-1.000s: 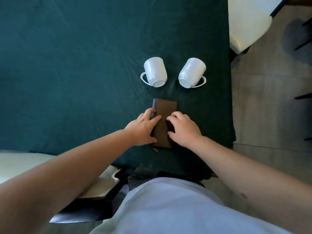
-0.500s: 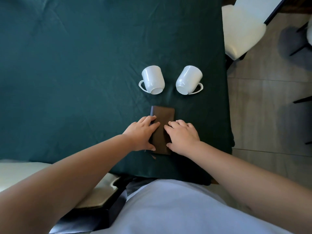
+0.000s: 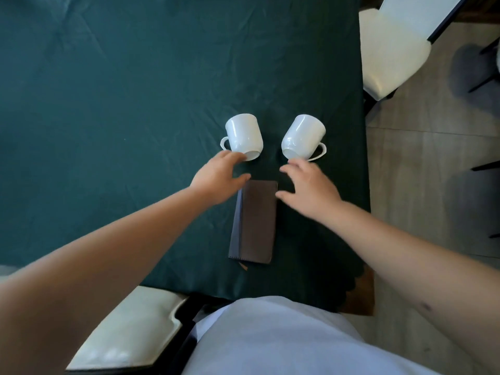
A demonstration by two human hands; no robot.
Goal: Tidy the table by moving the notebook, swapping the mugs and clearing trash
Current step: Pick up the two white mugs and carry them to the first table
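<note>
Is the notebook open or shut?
Shut: the notebook lies flat on the tablecloth, brown cover up, no pages showing.

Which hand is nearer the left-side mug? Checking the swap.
Left. The left hand reaches the left-side mug at its rim; the right hand is by the other mug.

Both arms stretched fwd, left hand (image 3: 216, 177) & right hand (image 3: 311, 185) spread, empty, fingers loose

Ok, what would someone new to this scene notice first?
Two white mugs, the left mug and right mug, stand side by side on the dark green tablecloth. The left hand and right hand reach toward them, open. A brown notebook lies between the forearms.
</note>
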